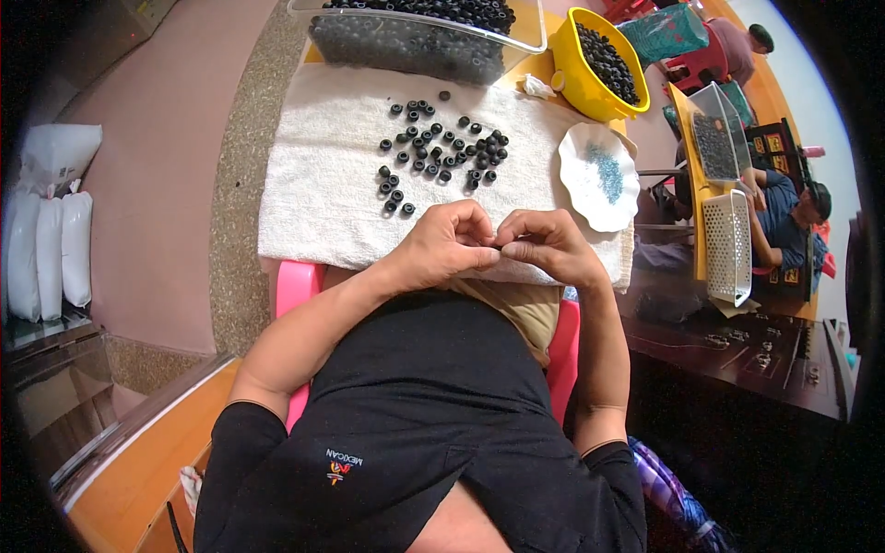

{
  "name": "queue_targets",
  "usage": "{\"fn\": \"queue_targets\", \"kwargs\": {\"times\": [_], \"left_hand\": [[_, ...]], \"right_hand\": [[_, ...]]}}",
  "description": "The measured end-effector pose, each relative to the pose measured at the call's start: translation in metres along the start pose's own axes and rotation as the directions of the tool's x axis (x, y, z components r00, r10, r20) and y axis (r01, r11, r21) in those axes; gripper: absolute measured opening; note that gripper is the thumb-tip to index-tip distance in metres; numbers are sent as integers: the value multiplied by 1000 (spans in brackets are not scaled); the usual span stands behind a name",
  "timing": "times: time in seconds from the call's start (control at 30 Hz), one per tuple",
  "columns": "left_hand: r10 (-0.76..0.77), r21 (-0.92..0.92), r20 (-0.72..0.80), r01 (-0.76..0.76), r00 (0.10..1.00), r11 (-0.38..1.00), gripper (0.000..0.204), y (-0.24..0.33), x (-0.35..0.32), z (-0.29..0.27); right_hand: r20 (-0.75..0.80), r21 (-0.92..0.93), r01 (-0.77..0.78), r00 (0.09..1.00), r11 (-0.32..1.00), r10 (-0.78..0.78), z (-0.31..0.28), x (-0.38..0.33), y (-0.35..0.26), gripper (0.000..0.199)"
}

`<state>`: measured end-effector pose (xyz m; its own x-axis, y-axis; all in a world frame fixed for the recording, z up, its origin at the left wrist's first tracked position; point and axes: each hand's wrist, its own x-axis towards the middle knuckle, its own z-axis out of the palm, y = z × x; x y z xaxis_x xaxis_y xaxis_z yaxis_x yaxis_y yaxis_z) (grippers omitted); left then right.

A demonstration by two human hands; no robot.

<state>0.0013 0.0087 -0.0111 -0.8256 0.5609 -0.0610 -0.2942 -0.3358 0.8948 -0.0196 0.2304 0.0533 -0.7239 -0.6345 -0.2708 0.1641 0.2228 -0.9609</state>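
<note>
The left hand (447, 241) and right hand (544, 244) meet fingertip to fingertip, pinching a small dark piece (499, 246) too hidden to identify, while the loose black rings (438, 152) lie on the white towel (313, 184) toward twelve o'clock, slightly nearer the left hand.

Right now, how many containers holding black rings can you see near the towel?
3: a clear bin at the towel's far edge, a yellow bowl to its right, and a second clear bin on the co-worker's table. Others may be out of view.

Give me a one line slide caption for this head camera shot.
Left hand and right hand pinch a small black ring together over a white towel strewn with black rings.
</note>
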Motion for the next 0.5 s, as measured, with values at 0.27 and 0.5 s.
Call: {"fn": "queue_targets", "kwargs": {"times": [0.27, 0.5], "left_hand": [[14, -58, -31, -16, 999, 998, 19, 2, 1, 2], [5, -174, -78, -19, 997, 985, 15, -1, 2, 0]], "right_hand": [[-27, -106, 72, 997, 992, -75, 2, -1, 0, 8], [-167, -404, 334, 889, 852, -427, 27, -1, 13, 15]]}}
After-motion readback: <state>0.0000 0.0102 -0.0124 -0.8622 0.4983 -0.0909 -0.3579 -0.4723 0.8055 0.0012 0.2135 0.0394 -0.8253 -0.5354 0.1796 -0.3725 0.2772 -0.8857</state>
